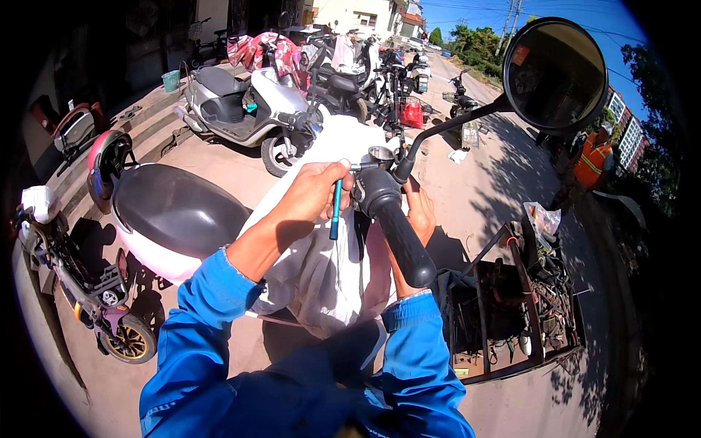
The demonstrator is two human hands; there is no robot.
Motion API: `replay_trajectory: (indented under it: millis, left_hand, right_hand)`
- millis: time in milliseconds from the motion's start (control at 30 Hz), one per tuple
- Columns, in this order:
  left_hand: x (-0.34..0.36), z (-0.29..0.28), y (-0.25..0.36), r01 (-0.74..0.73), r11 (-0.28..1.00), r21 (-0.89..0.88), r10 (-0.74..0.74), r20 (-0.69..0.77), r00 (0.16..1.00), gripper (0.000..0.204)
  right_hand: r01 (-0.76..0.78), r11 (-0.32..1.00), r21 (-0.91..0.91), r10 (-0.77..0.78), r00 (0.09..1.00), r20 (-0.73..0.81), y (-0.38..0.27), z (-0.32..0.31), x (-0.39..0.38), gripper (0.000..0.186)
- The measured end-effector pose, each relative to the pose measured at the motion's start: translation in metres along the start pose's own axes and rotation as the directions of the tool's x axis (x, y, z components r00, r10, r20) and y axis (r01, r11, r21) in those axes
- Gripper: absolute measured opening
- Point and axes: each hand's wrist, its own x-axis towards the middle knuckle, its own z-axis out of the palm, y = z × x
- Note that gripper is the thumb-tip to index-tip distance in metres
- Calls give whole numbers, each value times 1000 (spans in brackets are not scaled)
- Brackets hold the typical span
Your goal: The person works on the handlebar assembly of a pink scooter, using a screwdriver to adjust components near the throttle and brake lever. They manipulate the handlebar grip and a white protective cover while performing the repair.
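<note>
My left hand (318, 191) is closed round a slim teal-handled tool (336, 212), whose handle points down below the fingers. A metal rod (361, 166) runs from that hand to the scooter's handlebar clamp area. Beside it are a black handlebar grip (406, 244) and its switch housing (376, 191). My right hand (419, 210) is behind the grip, near the foot of the mirror stem (456, 123); most of its fingers are hidden. White cloth (321, 266) drapes over the scooter's front, below the handlebar. The scooter has a black seat (179, 208) and pink body.
A round mirror (555, 75) juts up at right. A metal-framed cart (511, 306) full of tools and parts stands at lower right. Parked scooters (219, 102) line the back. Another scooter (109, 299) is at left. A person in an orange vest (590, 164) is far right.
</note>
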Motion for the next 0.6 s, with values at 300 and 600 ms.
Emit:
replay_trajectory:
  millis: [300, 600]
  left_hand:
    - [4, 5, -31, -382, 841, 382, 417, -11, 909, 38]
    - [-7, 33, -22, -194, 977, 88, 208, -181, 961, 40]
  right_hand:
    - [-4, 1000, -24, 4, 1000, 13, 6, -1, -11, 47]
    - [-65, 998, 16, 64, 997, 34, 0, -3, -8, 55]
